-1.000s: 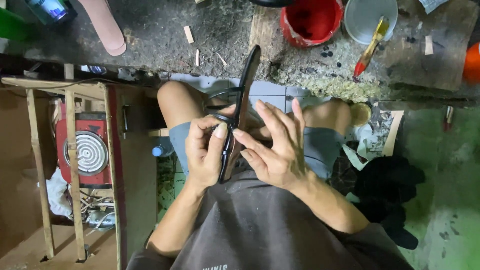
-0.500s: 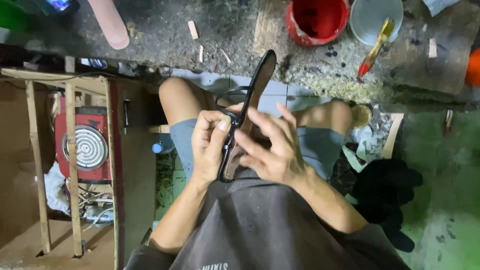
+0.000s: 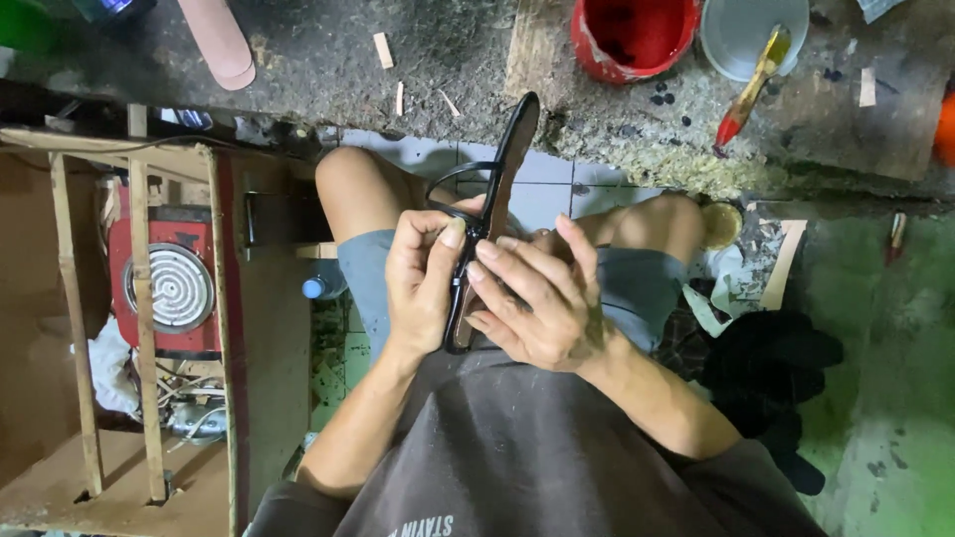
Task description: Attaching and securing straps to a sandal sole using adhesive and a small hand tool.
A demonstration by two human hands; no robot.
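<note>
I sit with a long, narrow black sole-shaped piece (image 3: 512,159) standing on edge over my lap, its tip pointing away from me. My left hand (image 3: 423,283) grips its near end, thumb pressed on the edge. My right hand (image 3: 537,298) lies against its right side with fingers spread flat along it. A thin black strap (image 3: 453,179) loops out from the piece on the left. The piece's lower end is hidden between my hands.
A red bucket (image 3: 637,35) and a grey bowl (image 3: 741,30) with a yellow-and-red brush (image 3: 748,89) stand on the rough slab ahead. A pink sole (image 3: 217,40) lies far left. A wooden frame (image 3: 139,298) with a red hotplate (image 3: 169,283) is at my left, black cloth (image 3: 771,368) at my right.
The black piece has tilted a little, its tip swinging right. My left thumb has shifted along its edge. Both hands stay on it.
</note>
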